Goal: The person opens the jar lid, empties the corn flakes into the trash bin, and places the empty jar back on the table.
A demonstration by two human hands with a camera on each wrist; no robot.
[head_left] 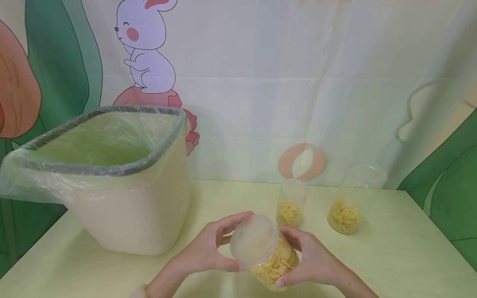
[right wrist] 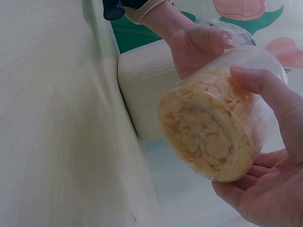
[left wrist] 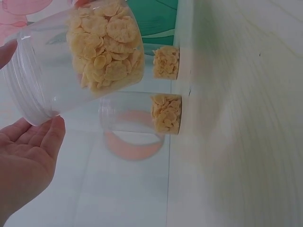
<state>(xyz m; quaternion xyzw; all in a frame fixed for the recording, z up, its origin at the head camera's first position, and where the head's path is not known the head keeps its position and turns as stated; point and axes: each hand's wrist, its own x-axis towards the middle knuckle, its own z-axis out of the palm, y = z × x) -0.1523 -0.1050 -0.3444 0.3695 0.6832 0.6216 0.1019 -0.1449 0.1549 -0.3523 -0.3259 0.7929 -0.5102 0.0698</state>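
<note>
A clear plastic jar [head_left: 277, 260] partly filled with yellow flakes is held tilted above the near part of the table. My left hand [head_left: 210, 248] holds it at the top, fingers and thumb on opposite sides of the pale round lid [head_left: 254, 239]. Lower down, my right hand [head_left: 313, 258] grips the jar's body between thumb and fingers. In the left wrist view the flakes [left wrist: 106, 49] lie toward the jar's bottom, with clear space below the lid. The right wrist view shows the round base [right wrist: 203, 137] facing the camera.
Behind the hands stand a smaller clear jar [head_left: 290, 211] and, farther right, a taller clear jar [head_left: 344, 215], both with flakes at the bottom. A large bin [head_left: 138, 215] with a plastic liner stands at left. A printed curtain [head_left: 238, 103] hangs behind the table [head_left: 402, 248].
</note>
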